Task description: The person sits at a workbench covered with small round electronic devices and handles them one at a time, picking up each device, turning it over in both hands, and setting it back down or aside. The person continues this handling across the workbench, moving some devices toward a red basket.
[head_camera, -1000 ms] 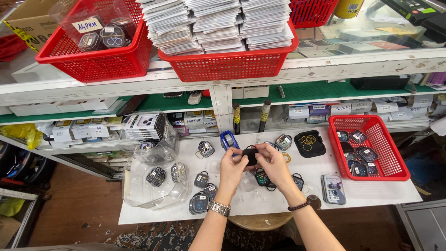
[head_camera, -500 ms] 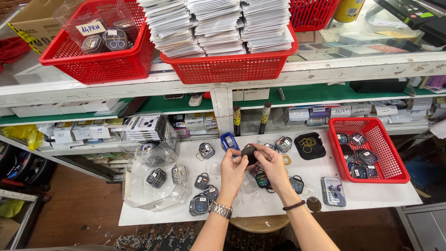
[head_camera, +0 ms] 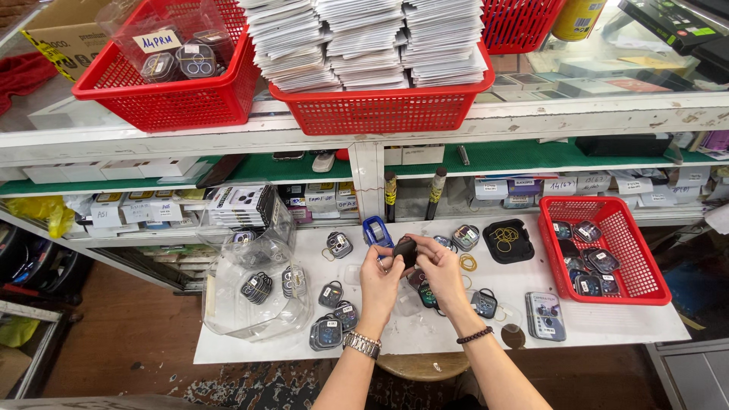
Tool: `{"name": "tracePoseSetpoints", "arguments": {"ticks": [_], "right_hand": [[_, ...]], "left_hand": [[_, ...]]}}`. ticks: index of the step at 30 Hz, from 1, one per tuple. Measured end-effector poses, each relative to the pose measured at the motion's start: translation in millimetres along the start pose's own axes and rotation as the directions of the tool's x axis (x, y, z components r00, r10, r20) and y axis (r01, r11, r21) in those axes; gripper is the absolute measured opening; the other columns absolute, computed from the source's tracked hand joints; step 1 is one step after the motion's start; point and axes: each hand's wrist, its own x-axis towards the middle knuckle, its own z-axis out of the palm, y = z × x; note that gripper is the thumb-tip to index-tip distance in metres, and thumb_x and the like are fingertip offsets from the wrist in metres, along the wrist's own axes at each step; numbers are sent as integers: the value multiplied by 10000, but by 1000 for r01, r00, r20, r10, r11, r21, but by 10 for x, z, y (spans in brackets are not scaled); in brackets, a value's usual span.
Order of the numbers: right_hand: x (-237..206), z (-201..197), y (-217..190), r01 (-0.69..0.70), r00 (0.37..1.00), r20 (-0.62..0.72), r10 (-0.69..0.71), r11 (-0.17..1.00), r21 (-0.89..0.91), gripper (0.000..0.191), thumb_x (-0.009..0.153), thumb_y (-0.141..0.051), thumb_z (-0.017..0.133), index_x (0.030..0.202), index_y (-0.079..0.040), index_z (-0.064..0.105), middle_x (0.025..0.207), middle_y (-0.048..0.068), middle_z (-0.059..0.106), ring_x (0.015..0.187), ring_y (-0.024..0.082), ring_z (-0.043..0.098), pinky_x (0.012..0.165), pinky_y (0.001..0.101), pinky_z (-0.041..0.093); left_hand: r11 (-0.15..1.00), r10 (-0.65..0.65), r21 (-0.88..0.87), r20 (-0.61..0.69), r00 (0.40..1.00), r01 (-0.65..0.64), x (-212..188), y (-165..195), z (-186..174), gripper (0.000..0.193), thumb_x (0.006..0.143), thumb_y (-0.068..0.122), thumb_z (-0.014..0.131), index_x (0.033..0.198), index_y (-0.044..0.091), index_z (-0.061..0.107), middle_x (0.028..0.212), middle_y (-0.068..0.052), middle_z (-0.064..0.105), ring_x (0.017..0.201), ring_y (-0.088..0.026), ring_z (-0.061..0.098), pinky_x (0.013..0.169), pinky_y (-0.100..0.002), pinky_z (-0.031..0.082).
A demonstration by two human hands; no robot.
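A small dark rounded packet (head_camera: pixel 405 250) is held above the middle of the white bench (head_camera: pixel 607 323), pinched between both hands. The left hand (head_camera: pixel 380 282), with a metal watch at the wrist, is closed on the packet's left edge with its fingertips; the right hand (head_camera: pixel 440 275), with a dark bead bracelet at the wrist, is closed on its right side from above. The packet sits at the far tips of both hands, between them.

Just beyond the packet a small blue tape dispenser (head_camera: pixel 377 231) is seen on the bench. More small clear packets with dark round contents (head_camera: pixel 334 313) are scattered beneath and to the left of the hands, and one lies just right of the right wrist (head_camera: pixel 484 303). Loose rubber bands (head_camera: pixel 468 263) lie right of the right hand, beside a black tray of rubber bands (head_camera: pixel 508 241). Farther right a red plastic mesh basket (head_camera: pixel 636 282) holding similar packets is set on the bench. At the left edge a clear plastic bag (head_camera: pixel 254 292) with bundled packets is placed. On the shelf above, another red basket stacked with white packets (head_camera: pixel 383 110) is seen.
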Motion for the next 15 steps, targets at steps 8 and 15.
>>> {"name": "tracePoseSetpoints", "arguments": {"ticks": [8,15], "right_hand": [[-21,133,-50,25,986,-160,-49,988,-152,167,949,-100,685,1068,17,670,960,44,744,823,57,661,587,223,525],[-23,148,-1,44,972,-205,-111,951,-307,148,951,-102,655,990,42,658,875,65,745,732,81,677,535,240,497]], "left_hand": [[998,55,5,-24,998,-55,20,-41,-64,155,955,-10,620,1036,-3,488,1030,-188,746,888,-176,743,799,-281,623],[974,169,160,-41,985,-161,24,-58,5,300,921,3,685,1214,-6,624,1074,-98,720,964,-137,684,846,-287,584]]}}
